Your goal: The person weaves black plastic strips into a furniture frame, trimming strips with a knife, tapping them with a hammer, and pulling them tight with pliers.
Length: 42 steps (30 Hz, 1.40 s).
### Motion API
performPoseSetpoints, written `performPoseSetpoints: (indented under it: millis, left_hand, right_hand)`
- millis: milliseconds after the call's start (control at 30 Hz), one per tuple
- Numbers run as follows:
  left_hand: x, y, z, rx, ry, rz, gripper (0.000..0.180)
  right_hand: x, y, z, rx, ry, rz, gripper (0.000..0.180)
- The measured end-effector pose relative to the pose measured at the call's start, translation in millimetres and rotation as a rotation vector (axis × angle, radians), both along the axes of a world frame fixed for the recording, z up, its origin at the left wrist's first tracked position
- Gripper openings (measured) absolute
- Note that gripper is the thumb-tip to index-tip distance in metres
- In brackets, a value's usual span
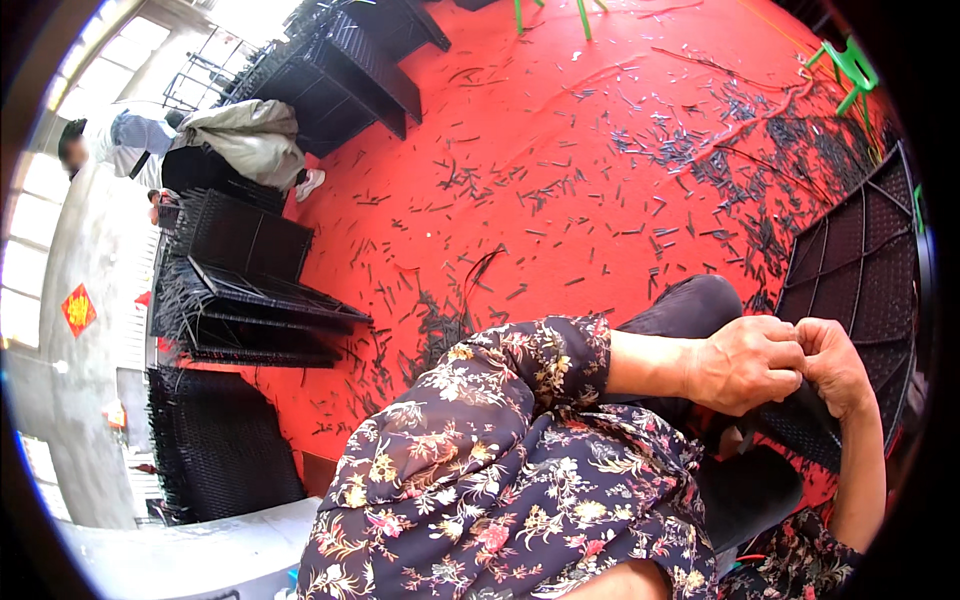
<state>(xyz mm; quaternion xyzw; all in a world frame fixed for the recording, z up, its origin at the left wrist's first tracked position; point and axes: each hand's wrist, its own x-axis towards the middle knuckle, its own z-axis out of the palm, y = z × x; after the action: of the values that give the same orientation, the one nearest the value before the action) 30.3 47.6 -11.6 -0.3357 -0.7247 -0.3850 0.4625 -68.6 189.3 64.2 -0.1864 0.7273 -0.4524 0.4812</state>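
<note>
Over my knees, at the right, my two hands meet with their knuckles touching. My left hand [748, 365] is closed, thumb and fingers pressed together. My right hand [835, 362] is curled in a pinch against it. Whatever lies between the fingers is hidden or too small to name. Just beyond and below my hands stands a black woven panel [850, 255] on a frame with thin bars, leaning at the right. Its lower part passes behind my right hand and wrist.
Cut black strips [765, 200] litter the red floor [560, 150]. Black woven furniture pieces [250, 285] with frayed ends stand along the left. A person [200, 150] bends over them. A green stool [852, 72] is at the far right; a pale surface [190, 550] is at the lower left.
</note>
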Motion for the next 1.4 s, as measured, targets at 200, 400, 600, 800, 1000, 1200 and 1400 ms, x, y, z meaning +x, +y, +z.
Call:
performPoseSetpoints:
  millis: [200,400,600,800,1000,1200,1400]
  left_hand:
    - [-5,2,0,0.0,-0.009,-0.015,0.025]
    - [-2,-9,-7,-0.051,-0.061,-0.054,0.031]
    - [-11,15,-12,0.018,-0.021,-0.096,0.016]
    - [1,15,-21,0.121,-0.127,-0.029,0.015]
    - [-20,2,-12,0.08,-0.115,0.016,0.011]
    - [-9,-6,-6,0.091,-0.159,-0.02,0.009]
    - [-13,-8,-3,0.121,-0.174,-0.076,0.014]
  right_hand:
    - [-11,9,-10,-0.005,0.005,-0.029,0.017]
    - [-9,-7,-7,0.059,0.157,0.172,0.011]
    - [-9,17,-14,0.089,0.01,0.101,0.013]
    - [-16,5,-29,-0.093,-0.257,0.17,0.028]
    - [-43,-4,-27,-0.12,-0.268,0.221,0.028]
    - [-42,-1,-38,-0.133,-0.176,0.218,0.024]
    - [-40,-6,-30,-0.13,0.186,0.415,0.019]
